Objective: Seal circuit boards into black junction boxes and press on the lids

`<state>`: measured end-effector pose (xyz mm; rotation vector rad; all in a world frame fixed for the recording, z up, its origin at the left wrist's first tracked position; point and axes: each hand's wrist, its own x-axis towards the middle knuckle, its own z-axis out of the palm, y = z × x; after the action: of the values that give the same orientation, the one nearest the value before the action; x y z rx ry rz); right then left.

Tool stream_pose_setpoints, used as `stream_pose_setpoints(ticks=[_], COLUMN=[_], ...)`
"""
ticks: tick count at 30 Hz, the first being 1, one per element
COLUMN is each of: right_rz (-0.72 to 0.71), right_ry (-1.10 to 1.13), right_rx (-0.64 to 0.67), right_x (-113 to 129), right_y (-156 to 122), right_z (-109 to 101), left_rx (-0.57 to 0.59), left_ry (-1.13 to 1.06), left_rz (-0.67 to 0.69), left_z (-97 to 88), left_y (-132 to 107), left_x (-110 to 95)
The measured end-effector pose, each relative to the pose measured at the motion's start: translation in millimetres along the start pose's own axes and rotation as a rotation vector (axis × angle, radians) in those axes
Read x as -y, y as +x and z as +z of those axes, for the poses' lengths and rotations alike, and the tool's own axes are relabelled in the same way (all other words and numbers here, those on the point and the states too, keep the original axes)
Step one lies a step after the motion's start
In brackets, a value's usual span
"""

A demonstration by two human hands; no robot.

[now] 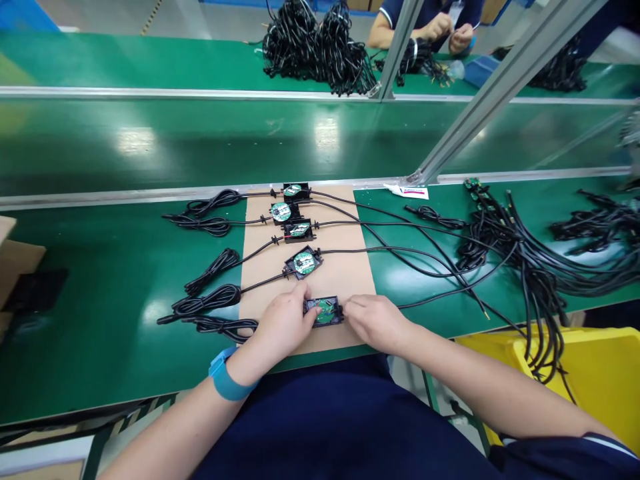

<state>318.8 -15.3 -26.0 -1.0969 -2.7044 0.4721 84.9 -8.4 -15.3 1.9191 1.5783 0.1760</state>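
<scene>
A small black housing (324, 311) with a green circuit board inside lies on a brown cardboard sheet (345, 277) near the table's front edge. My left hand (285, 323) grips its left end with curled fingers. My right hand (373, 320) pinches its right end, where a black cable leaves it. Several more such housings (303, 261) lie in a row further back on the cardboard, each with black cables running out to both sides. A blue band (225, 380) sits on my left wrist.
A heap of loose black cables (530, 247) lies at the right, spilling into a yellow bin (600, 373). A green conveyor belt (200, 140) runs behind. Across it, another person's hands (447, 30) work beside bundled cables (320, 47). An aluminium post (480, 93) slants up.
</scene>
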Motion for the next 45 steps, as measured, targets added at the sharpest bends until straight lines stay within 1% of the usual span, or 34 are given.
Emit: stream_pose_setpoints(ticks=[5,8,10,11,12,14,16,17,20,24,29,33,36,39,41,43,45], right_rz=[-0.073,-0.086,-0.097,-0.104,-0.101,-0.071,-0.05,-0.053,-0.096,-0.118,-0.11,-0.071,-0.068,-0.067,-0.058,-0.038,-0.018], right_ry=[-0.273,-0.342,-0.342,-0.334,-0.324,-0.287,-0.236,-0.211,-0.159,-0.091,-0.092,-0.04,-0.017,-0.011,-0.007,0.006,0.02], right_rx=[0.214,0.344,0.393,0.384,0.339,0.197,0.095,0.082,0.094,0.041,-0.024,-0.038,-0.047,-0.045,-0.039,-0.03,-0.023], right_x=[16,25,27,27,27,28,28,28,26,20,17,19,19,19,19,20,21], right_y=[12,22,25,25,23,17,9,6,2,6,14,17,17,16,16,16,16], right_z=[-9,-19,-28,-32,-35,-38,-36,-32,-17,-3,0,-1,0,2,3,3,2], left_rx=[0.02,0.027,0.027,0.022,0.014,0.0,-0.006,-0.005,0.006,0.054,0.067,0.094,0.094,0.072,0.065,0.088,0.13], left_ry=[0.013,0.035,0.043,0.042,0.039,0.027,0.019,0.018,0.024,-0.003,-0.097,-0.107,-0.118,-0.097,-0.094,-0.107,-0.129], left_rz=[0.007,0.013,0.014,0.021,0.03,0.048,0.055,0.053,0.045,0.051,0.108,0.147,0.201,0.294,0.332,0.312,0.257], left_z=[-1.0,-2.9,-3.1,-2.5,-1.7,0.7,2.6,3.0,1.4,-7.6,-25.8,-34.0,-35.1,-34.6,-33.3,-31.1,-28.8], left_y=[1,1,1,1,1,0,1,2,2,-8,-26,-28,-28,-29,-28,-26,-23], left_x=[-1,-2,-1,0,1,3,5,5,5,7,21,27,27,26,26,25,25])
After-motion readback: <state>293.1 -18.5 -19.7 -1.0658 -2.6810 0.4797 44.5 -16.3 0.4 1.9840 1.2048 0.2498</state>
